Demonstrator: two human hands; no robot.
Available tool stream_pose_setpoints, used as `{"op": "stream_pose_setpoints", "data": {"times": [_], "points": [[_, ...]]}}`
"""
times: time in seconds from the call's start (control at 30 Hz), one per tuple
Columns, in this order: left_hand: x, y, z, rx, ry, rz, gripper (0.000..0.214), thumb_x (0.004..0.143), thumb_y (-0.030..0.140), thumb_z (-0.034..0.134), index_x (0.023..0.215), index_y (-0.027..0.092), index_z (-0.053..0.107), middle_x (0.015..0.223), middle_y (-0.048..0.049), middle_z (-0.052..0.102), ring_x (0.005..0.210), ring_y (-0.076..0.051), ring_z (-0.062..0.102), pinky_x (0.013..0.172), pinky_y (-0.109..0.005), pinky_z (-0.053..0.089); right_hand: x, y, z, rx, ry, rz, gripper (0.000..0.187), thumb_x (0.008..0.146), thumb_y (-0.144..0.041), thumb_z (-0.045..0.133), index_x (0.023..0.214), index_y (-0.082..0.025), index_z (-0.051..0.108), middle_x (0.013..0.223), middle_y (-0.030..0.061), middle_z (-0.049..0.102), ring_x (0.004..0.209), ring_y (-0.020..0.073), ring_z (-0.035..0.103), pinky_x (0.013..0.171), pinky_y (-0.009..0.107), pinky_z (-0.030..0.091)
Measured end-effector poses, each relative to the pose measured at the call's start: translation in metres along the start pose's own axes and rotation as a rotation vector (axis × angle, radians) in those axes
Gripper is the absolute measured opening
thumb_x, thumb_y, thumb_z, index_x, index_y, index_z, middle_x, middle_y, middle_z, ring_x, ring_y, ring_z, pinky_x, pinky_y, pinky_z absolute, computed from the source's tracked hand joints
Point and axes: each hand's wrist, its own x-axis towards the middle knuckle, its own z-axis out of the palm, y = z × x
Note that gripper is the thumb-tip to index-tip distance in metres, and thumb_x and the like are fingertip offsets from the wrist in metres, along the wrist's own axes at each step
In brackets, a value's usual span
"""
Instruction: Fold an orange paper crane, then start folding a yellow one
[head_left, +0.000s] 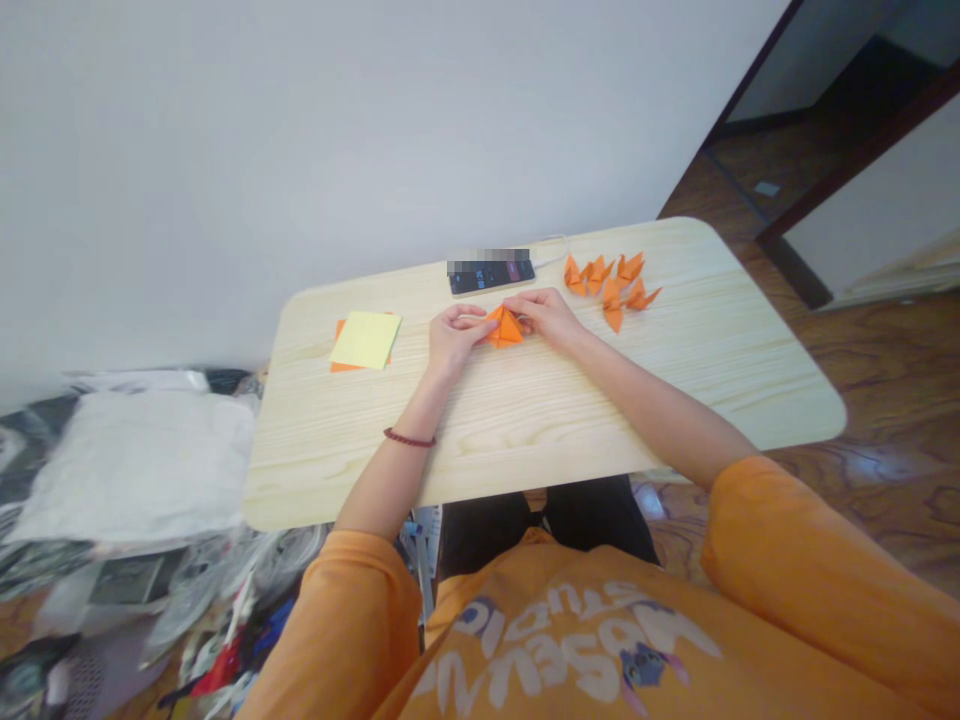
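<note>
A partly folded piece of orange origami paper [506, 328] is held between my two hands just above the table. My left hand [454, 335] pinches its left side, thumb on the front. At its upper right, my right hand [546, 312] grips the paper with closed fingers. The paper shows a pointed top and creases fanning downward; its back is hidden. Several finished orange paper cranes [612, 288] stand grouped on the table to the right of my right hand. Left of my left hand lies a stack of square paper [366, 340], yellow on top with orange showing beneath.
A phone [491, 276] with a white cable lies behind my hands, near the wall. The pale wooden table [525, 430] has rounded corners. White bags and clutter [142, 460] fill the floor at left. A doorway opens at the upper right.
</note>
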Motion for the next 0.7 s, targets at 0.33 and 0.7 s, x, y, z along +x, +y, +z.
{"op": "stream_pose_setpoints", "data": {"times": [0.33,0.7], "points": [[-0.0009,-0.0004,0.0025,0.036,0.005,0.04,0.044,0.043,0.034,0.09,0.068,0.017,0.058,0.054,0.0035,0.064,0.047,-0.007,0.057,0.051,-0.019,0.045,-0.0013,-0.0062,0.0003,-0.085,0.023,0.008,0.028,0.06,-0.035,0.077,0.07,-0.01,0.069,0.044,-0.004,0.05,0.043,0.0051,0.035,0.044,0.022,0.023],[-0.0016,-0.0021,0.0015,0.082,-0.037,0.114,0.04,0.047,0.032,0.088,0.069,0.017,0.059,0.056,0.0033,0.064,0.048,-0.007,0.056,0.051,-0.019,0.041,0.0003,-0.0048,-0.0017,-0.139,-0.007,0.052,0.019,0.061,-0.027,0.075,0.065,-0.01,0.068,0.044,-0.0029,0.05,0.043,0.0054,0.036,0.043,0.021,0.023]]}}
